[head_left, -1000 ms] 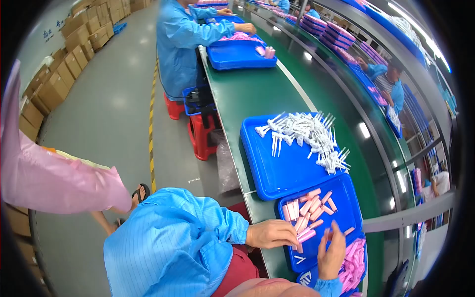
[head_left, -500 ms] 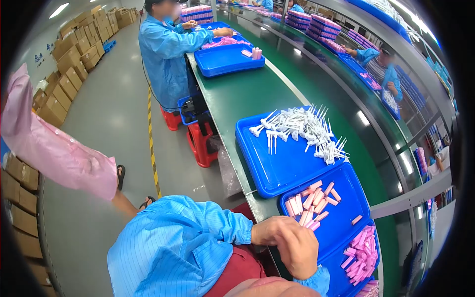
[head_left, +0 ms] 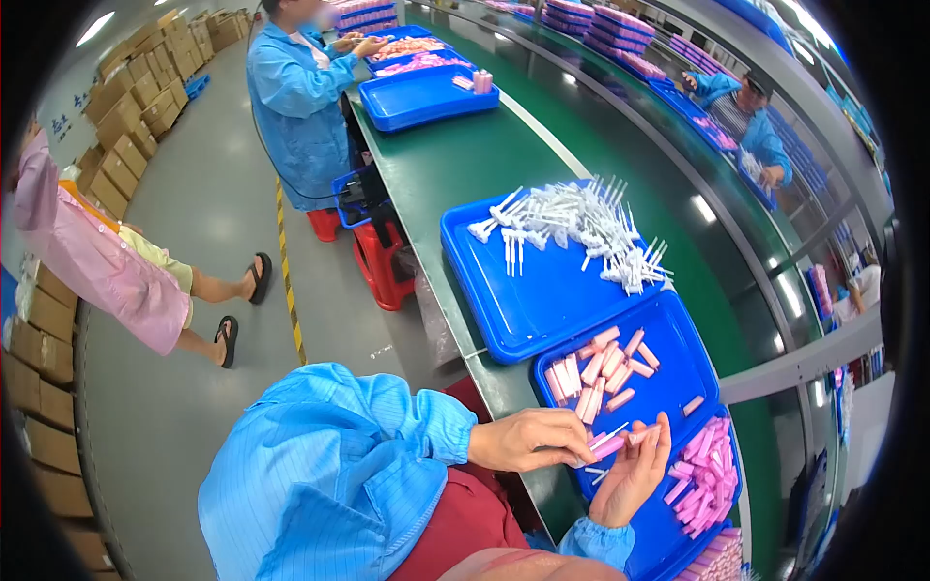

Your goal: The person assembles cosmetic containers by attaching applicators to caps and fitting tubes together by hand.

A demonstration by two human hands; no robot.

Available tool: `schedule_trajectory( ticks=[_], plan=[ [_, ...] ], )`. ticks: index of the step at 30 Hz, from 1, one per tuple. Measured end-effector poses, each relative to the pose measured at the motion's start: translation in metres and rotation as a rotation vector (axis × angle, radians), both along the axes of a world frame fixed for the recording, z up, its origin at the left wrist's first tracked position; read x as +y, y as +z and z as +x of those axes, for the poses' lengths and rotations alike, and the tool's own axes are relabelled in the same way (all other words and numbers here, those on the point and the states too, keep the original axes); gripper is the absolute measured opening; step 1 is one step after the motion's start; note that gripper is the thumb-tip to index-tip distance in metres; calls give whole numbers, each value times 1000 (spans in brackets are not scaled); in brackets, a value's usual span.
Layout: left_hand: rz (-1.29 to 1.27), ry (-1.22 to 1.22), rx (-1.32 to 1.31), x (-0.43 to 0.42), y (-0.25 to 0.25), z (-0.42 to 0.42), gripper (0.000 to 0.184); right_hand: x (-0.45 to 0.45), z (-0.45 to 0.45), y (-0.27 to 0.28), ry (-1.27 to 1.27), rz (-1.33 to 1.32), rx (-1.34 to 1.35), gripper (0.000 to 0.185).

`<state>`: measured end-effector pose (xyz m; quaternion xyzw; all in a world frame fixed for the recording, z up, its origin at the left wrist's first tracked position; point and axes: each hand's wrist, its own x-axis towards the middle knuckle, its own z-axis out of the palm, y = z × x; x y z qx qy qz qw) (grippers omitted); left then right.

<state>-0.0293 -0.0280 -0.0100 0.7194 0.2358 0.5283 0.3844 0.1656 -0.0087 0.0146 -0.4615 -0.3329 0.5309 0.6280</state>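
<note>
In the head view, my left hand (head_left: 533,441) is closed in a pinch at a thin white stick (head_left: 612,433) and the end of a pink tube (head_left: 608,447). My right hand (head_left: 632,474) faces it with palm turned up, thumb and fingers closed around the tube's other end. Below the hands, a blue tray (head_left: 702,334) holds pale pink tubes (head_left: 603,368) in a loose pile and a few white sticks (head_left: 598,475). Brighter pink pieces (head_left: 702,474) are heaped in the blue tray nearest my right arm. Exactly where stick and tube meet is hidden by my fingers.
Beyond stands a blue tray (head_left: 484,324) with a pile of white sticks (head_left: 581,228). The green conveyor (head_left: 562,155) runs alongside. Co-workers in blue (head_left: 300,97) sit further up and across the line. A person in pink (head_left: 116,252) walks on the left floor.
My hands have moved apart from overlapping, and the pink tube and white stick now show between them. The person in pink has stepped into fuller view on the left.
</note>
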Motion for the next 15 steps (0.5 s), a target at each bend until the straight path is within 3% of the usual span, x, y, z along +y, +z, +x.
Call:
schedule_trajectory(
  ticks=[4, 9, 15],
  plan=[
    [-127, -67, 2, -1, 31, -3, 21, 4, 2, 0, 55, 25, 52, 44],
    [-246, -48, 79, 3, 33, -2, 24, 9, 6, 3, 52, 2, 193, 42],
    [-221, -90, 67, 3, 33, -3, 25, 10, 9, 6, 17, -34, 140, 43]
  ],
)
